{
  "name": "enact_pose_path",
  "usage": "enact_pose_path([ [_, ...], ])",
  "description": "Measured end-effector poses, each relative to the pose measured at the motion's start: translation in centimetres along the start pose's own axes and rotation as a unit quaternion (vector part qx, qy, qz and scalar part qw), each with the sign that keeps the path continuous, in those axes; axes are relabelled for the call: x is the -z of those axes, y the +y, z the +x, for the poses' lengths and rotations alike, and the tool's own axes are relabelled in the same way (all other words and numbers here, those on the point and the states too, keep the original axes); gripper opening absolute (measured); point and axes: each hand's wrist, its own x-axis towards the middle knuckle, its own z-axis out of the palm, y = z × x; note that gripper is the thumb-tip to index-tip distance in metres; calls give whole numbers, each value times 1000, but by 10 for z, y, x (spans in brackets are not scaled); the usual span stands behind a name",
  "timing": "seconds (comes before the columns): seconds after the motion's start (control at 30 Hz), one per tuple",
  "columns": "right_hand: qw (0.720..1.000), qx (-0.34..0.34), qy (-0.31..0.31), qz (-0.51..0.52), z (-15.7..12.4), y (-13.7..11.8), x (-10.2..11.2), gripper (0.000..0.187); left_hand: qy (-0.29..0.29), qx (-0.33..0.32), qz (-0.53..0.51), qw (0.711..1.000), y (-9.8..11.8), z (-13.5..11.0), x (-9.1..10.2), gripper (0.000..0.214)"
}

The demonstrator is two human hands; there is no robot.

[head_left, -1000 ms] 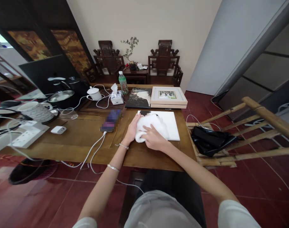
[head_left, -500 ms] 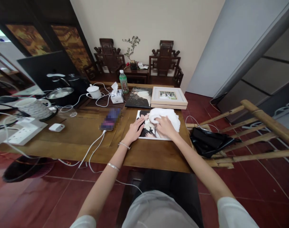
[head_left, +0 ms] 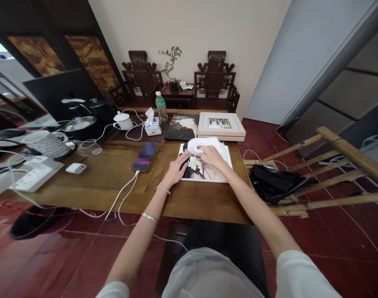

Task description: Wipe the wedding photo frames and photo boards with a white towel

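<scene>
A photo panel (head_left: 204,174) with a picture of people lies flat on the wooden table (head_left: 189,203) in front of me. My left hand (head_left: 177,169) rests on its left side, fingers stretched out over the picture. Bunched in my right hand (head_left: 211,157) is a white cloth (head_left: 214,145), pressed on the panel's upper part and covering some of the picture. Just behind the panel are a dark photo panel (head_left: 182,126) and a light-framed picture (head_left: 221,125), side by side.
Left on the table are a phone (head_left: 144,156) with a cable, a tissue box (head_left: 153,125), a green bottle (head_left: 161,106), a lidded cup (head_left: 123,121), a mug (head_left: 44,143) and a power strip (head_left: 36,174). A bamboo chair (head_left: 347,178) with a black bag (head_left: 269,182) stands at the right.
My right hand has slid the white cloth left and slightly away from me over the photo panel, baring its right edge. My left hand stays in place on the panel.
</scene>
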Motion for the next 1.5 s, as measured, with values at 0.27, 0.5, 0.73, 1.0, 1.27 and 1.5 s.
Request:
enact_pose_path([
  [0.27,996,-44,10,-72,-55,49,6,50,5,-9,-5,1000,2,0,1,41],
  [0.5,995,65,-44,-70,-143,10,1,47,6,-11,-1,1000,4,1,0,42],
  [0.73,994,84,-36,-52,-160,-2,2,43,5,-5,3,1000,2,1,0,42],
  [1.0,997,-19,5,-70,-62,38,19,46,8,-13,-9,1000,-1,1,1,42],
  [1.27,997,-52,14,-54,-24,62,29,42,6,-10,-13,1000,0,1,2,42],
  [1.5,999,-1,17,-37,-97,32,10,44,7,-7,-4,1000,0,1,0,42],
])
